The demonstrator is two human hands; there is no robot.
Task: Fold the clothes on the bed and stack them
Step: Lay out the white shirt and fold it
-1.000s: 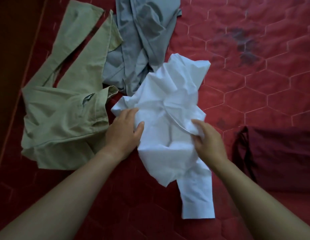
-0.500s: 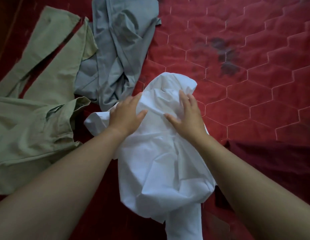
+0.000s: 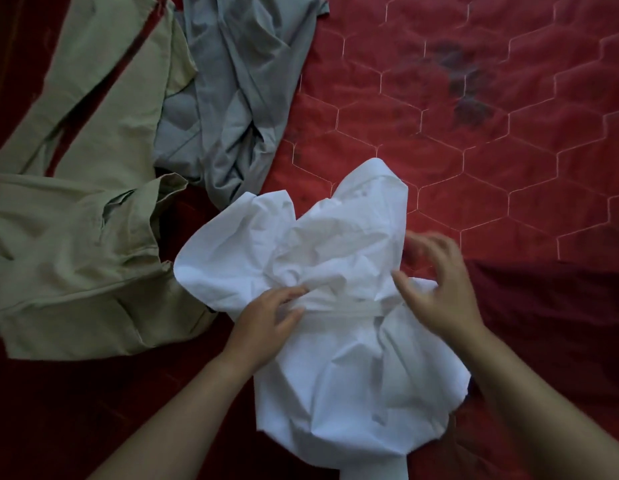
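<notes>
A crumpled white shirt point(image 3: 339, 368) lies bunched on the red quilted bed point(image 3: 474, 161) in front of me. My left hand point(image 3: 266, 323) pinches a flat white band of the shirt at its middle. My right hand point(image 3: 436, 289) hovers at the shirt's right edge, fingers spread and blurred, its thumb touching the cloth. Khaki trousers point(image 3: 76, 244) lie spread out at the left. A grey garment point(image 3: 232, 98) lies heaped at the top, between the trousers and the shirt.
A dark maroon cloth point(image 3: 550, 323) lies at the right, just beyond my right hand. A dark stain point(image 3: 464, 88) marks the quilt at the upper right. The bed's left edge runs along a dark strip at the far left.
Both hands slid from the shirt's top toward me to its middle. The left hand took hold of a white band; the right moved out to the right edge. The shirt's top flared open.
</notes>
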